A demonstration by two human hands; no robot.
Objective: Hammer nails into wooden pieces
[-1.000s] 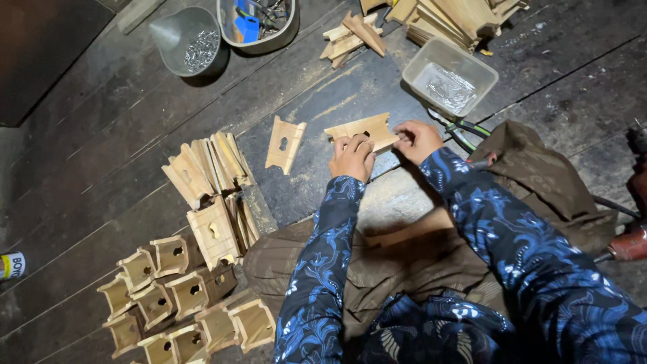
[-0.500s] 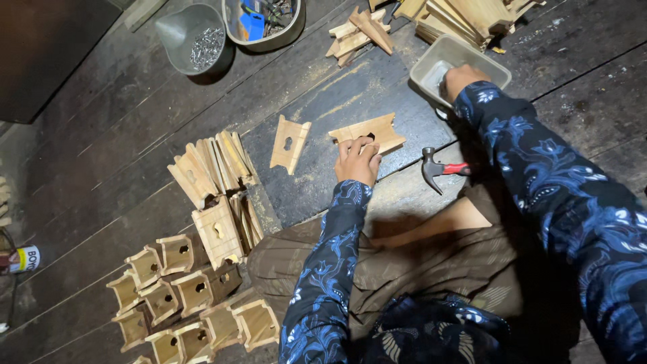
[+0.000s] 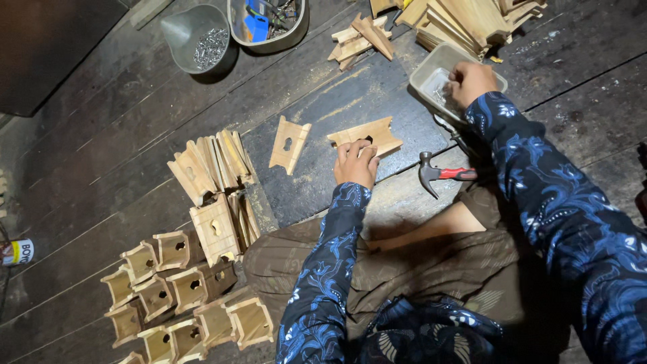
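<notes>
My left hand (image 3: pixel 356 164) presses down on a notched wooden panel (image 3: pixel 377 132) lying on the dark plank floor. A second panel with a keyhole-shaped cutout (image 3: pixel 289 143) lies just left of it, untouched. My right hand (image 3: pixel 470 82) reaches into a clear plastic tray of nails (image 3: pixel 431 75), fingers bunched over the nails; whether it holds any is hidden. A claw hammer with a red handle (image 3: pixel 441 174) lies on the floor between my hands, beside my knee.
Stacked cut panels (image 3: pixel 214 165) and several assembled small wooden boxes (image 3: pixel 182 290) sit at the left. A grey scoop of nails (image 3: pixel 199 39) and a bowl of tools (image 3: pixel 268 23) stand at the top. Wood pieces (image 3: pixel 360 39) and a plank pile (image 3: pixel 472 20) lie top right.
My right hand left the panel and moved up right to the nail tray, uncovering the hammer on the floor. My left hand stayed on the panel.
</notes>
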